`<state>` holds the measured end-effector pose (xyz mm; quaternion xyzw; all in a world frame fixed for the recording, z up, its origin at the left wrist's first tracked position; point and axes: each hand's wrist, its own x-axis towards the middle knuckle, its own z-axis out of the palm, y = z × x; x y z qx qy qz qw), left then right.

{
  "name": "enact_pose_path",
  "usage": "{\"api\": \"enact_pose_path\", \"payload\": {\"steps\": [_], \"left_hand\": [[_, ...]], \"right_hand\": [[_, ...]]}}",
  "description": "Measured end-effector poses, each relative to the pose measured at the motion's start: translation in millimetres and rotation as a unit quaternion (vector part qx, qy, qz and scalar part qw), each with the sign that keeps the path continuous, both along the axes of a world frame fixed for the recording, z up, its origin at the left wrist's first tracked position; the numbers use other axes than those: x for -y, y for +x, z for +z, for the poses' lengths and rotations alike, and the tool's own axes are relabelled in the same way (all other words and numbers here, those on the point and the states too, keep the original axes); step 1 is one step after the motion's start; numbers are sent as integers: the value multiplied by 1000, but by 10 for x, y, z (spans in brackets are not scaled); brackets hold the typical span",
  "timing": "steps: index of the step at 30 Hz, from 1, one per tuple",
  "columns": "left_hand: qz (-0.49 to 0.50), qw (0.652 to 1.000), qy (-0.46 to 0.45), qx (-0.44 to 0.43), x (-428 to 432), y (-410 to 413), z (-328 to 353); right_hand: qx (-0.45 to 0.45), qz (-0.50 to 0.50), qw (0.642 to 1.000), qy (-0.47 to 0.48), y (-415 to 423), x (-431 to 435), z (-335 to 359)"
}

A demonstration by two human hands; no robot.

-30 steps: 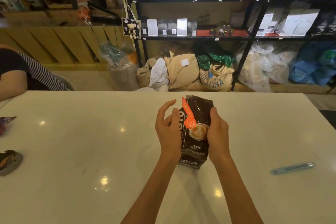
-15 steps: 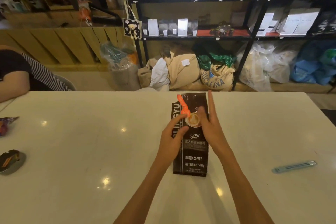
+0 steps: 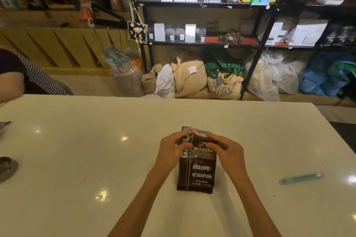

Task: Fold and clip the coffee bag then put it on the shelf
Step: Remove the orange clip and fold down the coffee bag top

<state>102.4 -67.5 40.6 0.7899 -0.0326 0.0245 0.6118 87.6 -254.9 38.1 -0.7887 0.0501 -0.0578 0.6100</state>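
Observation:
A dark brown coffee bag point(image 3: 196, 173) printed "BAKED.COFFEE" lies flat on the white table point(image 3: 77, 159), its top end folded down toward me. My left hand point(image 3: 173, 149) grips the folded top at its left side. My right hand point(image 3: 227, 152) pinches the fold at its right side. A light blue bag clip point(image 3: 301, 178) lies on the table to the right, well apart from both hands. The black metal shelf point(image 3: 202, 5) with rows of coffee bags stands beyond the table's far edge.
Another person's arm in a striped sleeve point(image 3: 28, 77) rests at the table's far left corner. Small wrapped items point(image 3: 7, 167) lie near the left edge. Sacks and plastic bags point(image 3: 221, 81) sit on the floor under the shelf.
The bag went from held upright to lying flat on the table. Both hands then moved to its top end and folded it down, hiding the orange print.

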Motion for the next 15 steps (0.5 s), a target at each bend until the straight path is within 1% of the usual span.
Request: {"api": "enact_pose_path", "payload": {"steps": [2,5,7,9,11,12,14,15], "left_hand": [[9,1000,21,17,7,17,-9],[30,994,100,22,-3,63,-31],[54,992,115,17,-13,95,-55],[74,993,94,14,-35,121,-82],[73,996,47,8,-43,130,-112],[64,998,13,-7,-28,129,-121],[53,995,-59,-65,62,96,-122],[63,991,-80,-83,117,80,-144]], "right_hand": [[10,-15,999,-27,31,-4,3],[12,-31,997,-69,92,-5,-70],[29,-41,992,-112,121,-2,-83],[41,-53,989,-129,140,12,-63],[33,-54,991,-118,157,3,-33],[21,-52,994,-98,183,-11,-36],[-7,-42,998,-39,262,-41,-66],[-23,-35,999,-8,289,-72,-83]]}}
